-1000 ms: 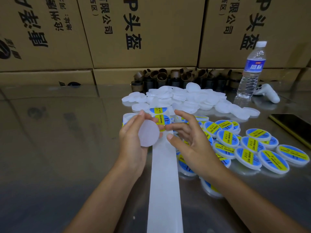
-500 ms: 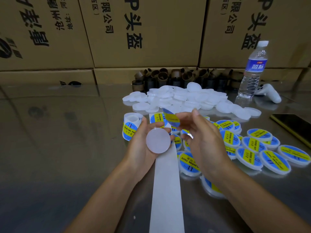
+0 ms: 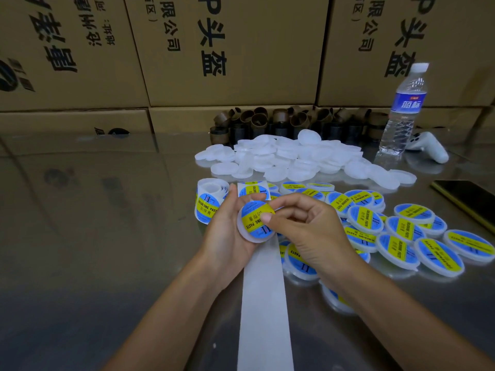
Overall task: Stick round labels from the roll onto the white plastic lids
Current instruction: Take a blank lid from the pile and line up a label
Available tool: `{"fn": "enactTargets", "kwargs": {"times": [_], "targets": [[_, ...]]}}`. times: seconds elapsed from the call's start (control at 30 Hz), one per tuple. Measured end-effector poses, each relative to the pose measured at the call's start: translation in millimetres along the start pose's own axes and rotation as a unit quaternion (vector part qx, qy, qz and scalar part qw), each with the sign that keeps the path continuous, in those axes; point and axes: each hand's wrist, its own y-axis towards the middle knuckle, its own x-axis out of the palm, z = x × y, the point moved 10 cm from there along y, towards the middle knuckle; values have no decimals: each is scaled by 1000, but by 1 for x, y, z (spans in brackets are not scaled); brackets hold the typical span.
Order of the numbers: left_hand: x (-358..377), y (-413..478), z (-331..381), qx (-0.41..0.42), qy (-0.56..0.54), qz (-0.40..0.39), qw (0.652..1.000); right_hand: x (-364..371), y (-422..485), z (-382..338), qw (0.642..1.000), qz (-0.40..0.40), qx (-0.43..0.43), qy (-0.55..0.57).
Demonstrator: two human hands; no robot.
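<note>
A round, matte white plastic lid [image 3: 244, 235] sits face up toward the camera in the left hand [image 3: 227, 236], whose fingers curl behind it and grip its rim. On the lid lies a glossy round label [image 3: 254, 216], blue with a yellow band. The band, the label's long axis, runs from about 7 o'clock to 1 o'clock, and a bare white crescent of lid shows at 7 o'clock. The right hand [image 3: 313, 231], at 3 o'clock of the lid, pinches it: the thumb presses flat on the label and the index finger hooks over the lid's far edge, the other fingers curled. The roll [image 3: 208, 200], a soft coil of the same labels, lies at 10 o'clock of the left hand, just beside it. Its smooth white backing strip [image 3: 265, 303] runs straight toward 6 o'clock under both hands. Labelled lids [image 3: 401, 231] overlap in a loose spread at 3 o'clock; a heap of blank translucent lids [image 3: 294, 159] lies at 12 o'clock. Behind that stand brown card cores [image 3: 281, 121] and printed cardboard boxes [image 3: 227, 49]. At 1 o'clock stands a ribbed clear bottle [image 3: 404, 108]. The table [image 3: 93, 236] is shiny and reflective.
</note>
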Motion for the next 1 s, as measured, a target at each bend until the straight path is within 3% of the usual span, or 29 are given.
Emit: {"fn": "enactTargets", "kwargs": {"times": [1.0], "targets": [[15,-6,-3,-19,0,-27,999,-5,3,5,999,26,-7,-18]]}}
